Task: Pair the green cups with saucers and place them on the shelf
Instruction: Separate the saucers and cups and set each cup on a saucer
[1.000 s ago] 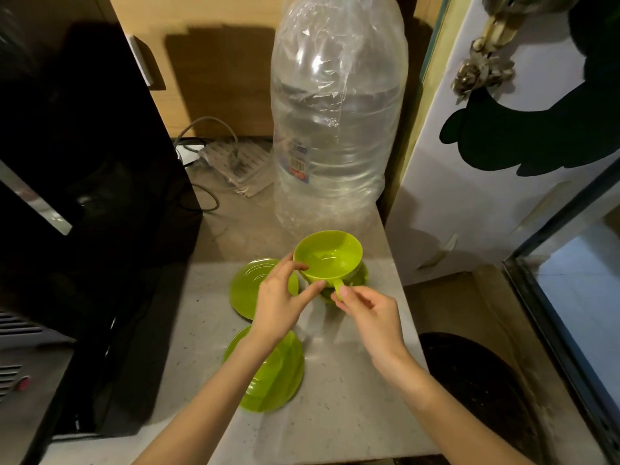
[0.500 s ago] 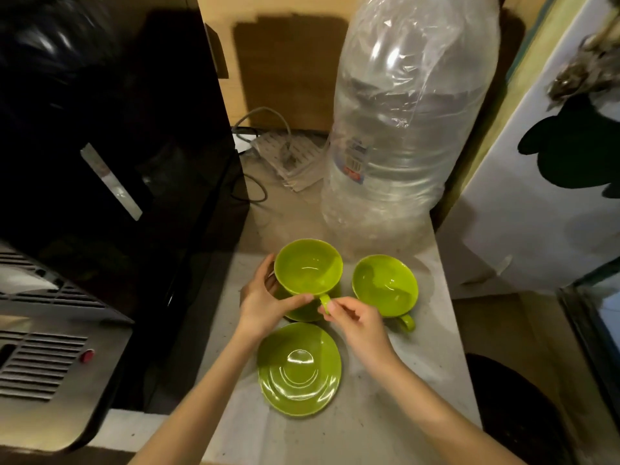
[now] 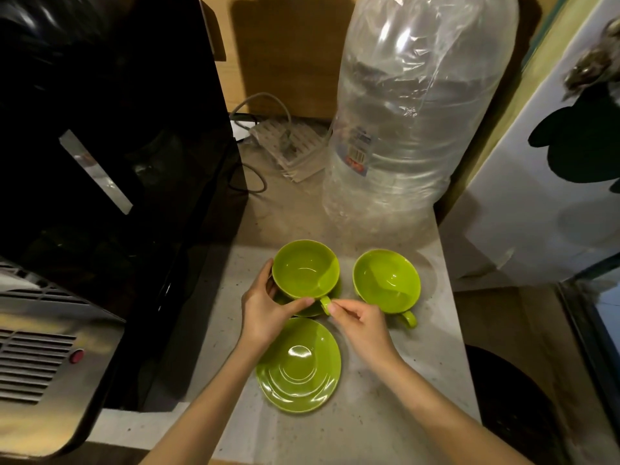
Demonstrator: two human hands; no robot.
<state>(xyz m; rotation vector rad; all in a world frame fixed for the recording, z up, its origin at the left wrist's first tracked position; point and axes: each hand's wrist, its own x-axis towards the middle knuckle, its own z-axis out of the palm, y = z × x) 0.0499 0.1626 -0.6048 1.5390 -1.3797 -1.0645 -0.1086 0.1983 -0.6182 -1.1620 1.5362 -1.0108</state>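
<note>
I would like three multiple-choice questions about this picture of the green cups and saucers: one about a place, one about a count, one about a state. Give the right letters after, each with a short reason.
1. Where does the cup without a saucer stand?
A. to the right of the held cup
B. on the near saucer
C. behind the water bottle

2. How many green cups are in view?
A. one
B. two
C. three

3. What does the right hand do?
A. lies flat on the counter
B. pinches the held cup's handle
C. lifts the near saucer

Answers:
1 A, it sits on the bare counter to the right of the held cup, which is over the far saucer.
2 B, only those two cups show.
3 B, its fingertips meet on the handle, while the left hand grips the cup's bowl; the near saucer lies untouched.
</note>
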